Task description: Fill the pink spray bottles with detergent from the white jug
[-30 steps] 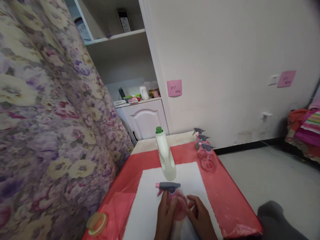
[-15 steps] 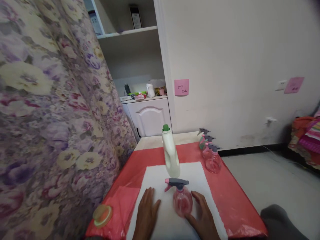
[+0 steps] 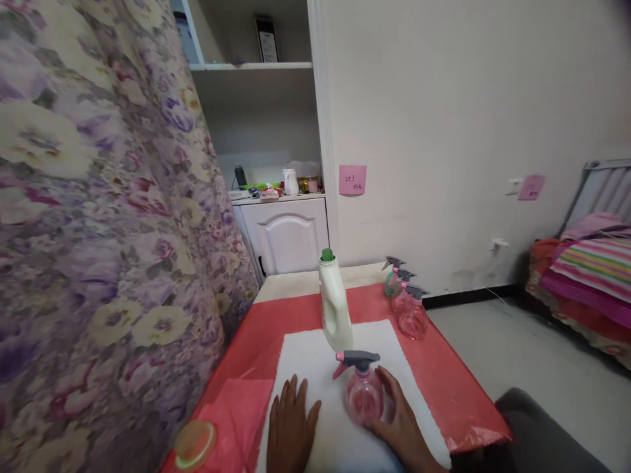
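On a white cloth (image 3: 328,387) stands a pink spray bottle (image 3: 363,397) with a dark grey and pink trigger head pointing left. My right hand (image 3: 401,420) is curved around its right side, thumb low at the front and fingers behind. To the left, my left hand (image 3: 292,420) lies flat on the cloth with its fingers spread, holding nothing. Behind the spray bottle, a pale green jug-shaped bottle (image 3: 335,302) with a green top stands upright at the cloth's far edge.
Several spray bottles (image 3: 413,322) stand in a row along the right of the red table cover (image 3: 290,315). A yellowish round lid or tub (image 3: 195,445) sits at the front left. A floral curtain (image 3: 123,230) hangs at the left, and a cabinet (image 3: 293,236) stands behind.
My right hand has closed in around the spray bottle, which sits slightly further right in view. My left hand's fingers have spread on the cloth. The view has turned a little right.
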A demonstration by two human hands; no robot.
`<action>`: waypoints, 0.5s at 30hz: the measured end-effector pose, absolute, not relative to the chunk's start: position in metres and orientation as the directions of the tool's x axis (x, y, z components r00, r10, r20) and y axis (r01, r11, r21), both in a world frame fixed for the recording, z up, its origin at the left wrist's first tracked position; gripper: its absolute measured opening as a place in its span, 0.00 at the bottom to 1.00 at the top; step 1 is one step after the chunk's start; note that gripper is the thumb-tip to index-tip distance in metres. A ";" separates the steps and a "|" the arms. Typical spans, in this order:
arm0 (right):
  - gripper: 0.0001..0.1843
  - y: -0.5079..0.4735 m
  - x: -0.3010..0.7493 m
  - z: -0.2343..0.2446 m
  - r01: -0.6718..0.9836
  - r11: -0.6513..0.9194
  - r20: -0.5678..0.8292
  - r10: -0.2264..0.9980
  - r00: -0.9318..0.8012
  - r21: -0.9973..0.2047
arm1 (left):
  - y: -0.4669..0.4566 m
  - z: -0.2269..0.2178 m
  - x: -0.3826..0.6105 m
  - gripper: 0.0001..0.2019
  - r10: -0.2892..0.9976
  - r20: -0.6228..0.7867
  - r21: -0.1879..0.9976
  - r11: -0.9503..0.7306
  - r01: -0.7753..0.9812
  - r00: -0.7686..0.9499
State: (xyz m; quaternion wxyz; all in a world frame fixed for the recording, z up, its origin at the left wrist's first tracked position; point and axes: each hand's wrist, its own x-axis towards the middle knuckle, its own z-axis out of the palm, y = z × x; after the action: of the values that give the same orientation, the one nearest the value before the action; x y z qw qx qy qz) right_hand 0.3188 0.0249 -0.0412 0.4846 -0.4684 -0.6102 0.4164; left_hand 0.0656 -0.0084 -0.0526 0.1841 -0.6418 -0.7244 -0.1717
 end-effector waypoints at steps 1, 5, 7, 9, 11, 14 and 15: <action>0.48 0.025 0.314 -0.038 0.155 0.217 0.205 0.975 -0.088 -0.964 | -0.008 -0.053 0.065 0.24 0.864 0.492 0.030 0.111 0.993 -0.111; 0.45 0.025 0.294 -0.035 0.146 0.243 0.246 0.969 0.003 -0.959 | -0.005 -0.058 0.060 0.24 0.855 0.508 0.042 0.094 0.995 -0.103; 0.45 0.027 0.288 -0.037 0.153 0.231 0.235 0.972 0.012 -0.961 | -0.003 -0.061 0.059 0.24 0.845 0.528 0.011 0.097 0.995 -0.088; 0.45 0.030 0.286 -0.040 0.140 0.212 0.214 0.977 0.000 -0.967 | -0.002 -0.064 0.057 0.24 0.837 0.543 -0.018 0.094 0.995 -0.070; 0.46 0.032 0.287 -0.040 0.098 0.206 0.206 0.978 -0.012 -0.974 | 0.000 -0.065 0.054 0.23 0.830 0.555 -0.014 0.082 0.997 -0.060; 0.45 0.033 0.291 -0.036 0.007 0.233 0.233 0.972 -0.025 -0.972 | 0.002 -0.064 0.048 0.21 0.821 0.567 0.058 0.031 0.998 -0.058; 0.45 0.032 0.293 -0.034 -0.018 0.244 0.245 0.969 -0.028 -0.970 | 0.003 -0.063 0.047 0.20 0.822 0.567 0.089 0.009 0.996 -0.058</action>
State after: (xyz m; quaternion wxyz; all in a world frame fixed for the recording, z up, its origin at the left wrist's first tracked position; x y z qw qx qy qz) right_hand 0.2926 0.0324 -0.0337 0.5538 -0.4232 -0.5617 0.4458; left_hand 0.0465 0.0026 -0.0633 0.1815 -0.6620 -0.6865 -0.2397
